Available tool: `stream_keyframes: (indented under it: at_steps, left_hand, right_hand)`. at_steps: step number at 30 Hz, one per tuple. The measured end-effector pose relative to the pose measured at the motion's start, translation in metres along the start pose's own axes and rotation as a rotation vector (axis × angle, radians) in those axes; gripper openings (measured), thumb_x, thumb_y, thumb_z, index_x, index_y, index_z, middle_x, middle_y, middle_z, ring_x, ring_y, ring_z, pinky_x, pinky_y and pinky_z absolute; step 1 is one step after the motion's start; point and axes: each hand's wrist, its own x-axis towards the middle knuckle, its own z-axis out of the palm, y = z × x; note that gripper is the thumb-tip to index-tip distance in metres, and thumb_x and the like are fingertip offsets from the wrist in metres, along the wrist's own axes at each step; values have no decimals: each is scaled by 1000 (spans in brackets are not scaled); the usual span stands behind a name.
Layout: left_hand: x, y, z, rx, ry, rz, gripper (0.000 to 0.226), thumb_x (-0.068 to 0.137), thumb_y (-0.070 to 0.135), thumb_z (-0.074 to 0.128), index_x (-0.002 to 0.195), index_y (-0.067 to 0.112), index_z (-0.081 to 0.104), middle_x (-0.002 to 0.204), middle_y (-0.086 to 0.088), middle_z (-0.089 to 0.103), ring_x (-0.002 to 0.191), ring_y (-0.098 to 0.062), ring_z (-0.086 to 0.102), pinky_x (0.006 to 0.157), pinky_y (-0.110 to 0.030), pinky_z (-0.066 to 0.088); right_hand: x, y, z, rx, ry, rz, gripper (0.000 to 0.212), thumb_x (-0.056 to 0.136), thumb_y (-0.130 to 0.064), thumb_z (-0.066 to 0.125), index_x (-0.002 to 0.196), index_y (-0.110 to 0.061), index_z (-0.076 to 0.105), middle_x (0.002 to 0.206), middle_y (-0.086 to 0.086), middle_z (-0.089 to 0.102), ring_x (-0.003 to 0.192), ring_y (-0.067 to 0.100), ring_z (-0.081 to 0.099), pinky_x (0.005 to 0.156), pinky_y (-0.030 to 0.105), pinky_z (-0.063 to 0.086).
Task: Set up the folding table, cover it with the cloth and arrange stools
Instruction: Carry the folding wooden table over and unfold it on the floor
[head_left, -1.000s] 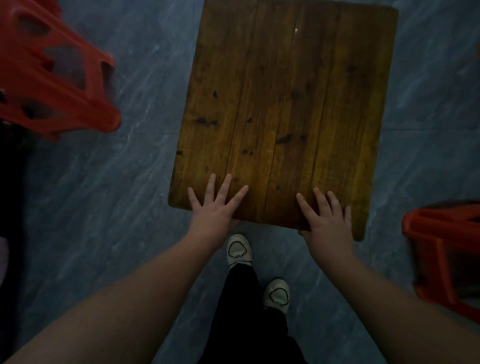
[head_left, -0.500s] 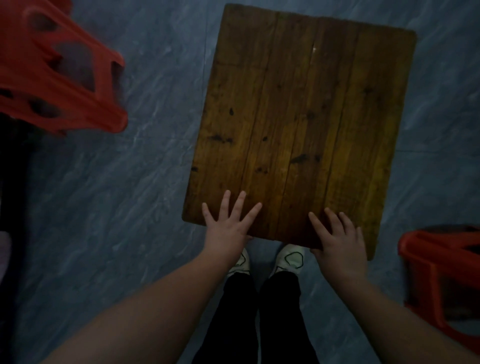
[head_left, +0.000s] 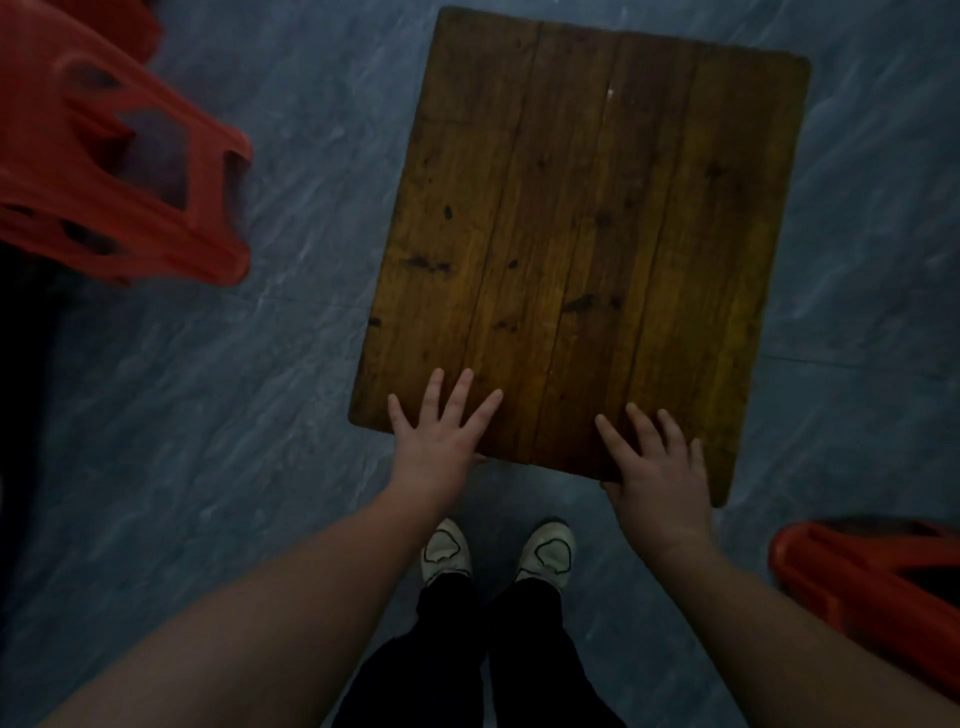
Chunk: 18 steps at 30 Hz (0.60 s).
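Observation:
The wooden folding table (head_left: 582, 234) stands on the floor in front of me, and I see its plank top from above; its legs are hidden beneath it. My left hand (head_left: 439, 441) lies on the near edge toward the left corner, fingers spread on top and thumb under the edge. My right hand (head_left: 657, 467) grips the near edge toward the right corner the same way. One red plastic stool (head_left: 104, 171) is at the upper left, and another red stool (head_left: 872, 587) at the lower right. No cloth is in view.
The floor (head_left: 260, 415) is grey-blue marbled tile, open on both sides of the table. My white shoes (head_left: 447, 553) stand side by side just short of the table's near edge. A dark strip runs along the left edge of the view.
Both hands have stayed on the table's near edge. My rear foot has stepped up level with the other. The table and stools sit further right and lower in the view.

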Motion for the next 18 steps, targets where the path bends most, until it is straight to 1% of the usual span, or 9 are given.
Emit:
stream_keyframes:
  at_steps: [3, 8, 13, 18]
  left_hand:
    - [24, -3, -19, -13, 26, -13, 78, 99, 52, 43, 150, 47, -17, 164, 3, -20, 148, -31, -23, 110, -75, 1]
    - [67, 0, -56, -32, 34, -20, 79, 99, 53, 43, 150, 48, -16, 164, 3, -20, 148, -30, -22, 111, -75, 1]
    - [106, 8, -94, -64, 23, -38, 78, 100, 51, 42, 149, 47, -18, 163, 3, -22, 148, -31, -23, 111, -74, 0]
    - [149, 12, -133, -54, 30, -32, 80, 100, 52, 41, 148, 46, -23, 163, 1, -24, 148, -34, -23, 111, -75, 0]
  right_hand:
    - [30, 5, -12, -18, 15, -16, 79, 83, -41, 73, 151, -40, 33, 160, 4, 33, 146, 36, 23, 112, 65, 26]
    - [79, 20, -33, -16, 78, -38, 79, 76, -34, 81, 146, -36, 45, 154, 7, 42, 142, 40, 32, 108, 68, 30]
    - [129, 35, -64, -20, 72, -36, 79, 76, -28, 81, 146, -35, 45, 154, 6, 42, 143, 39, 32, 110, 66, 29]
    - [178, 49, -97, -60, 55, -48, 78, 79, -28, 79, 148, -36, 42, 155, 3, 41, 143, 36, 33, 111, 62, 31]
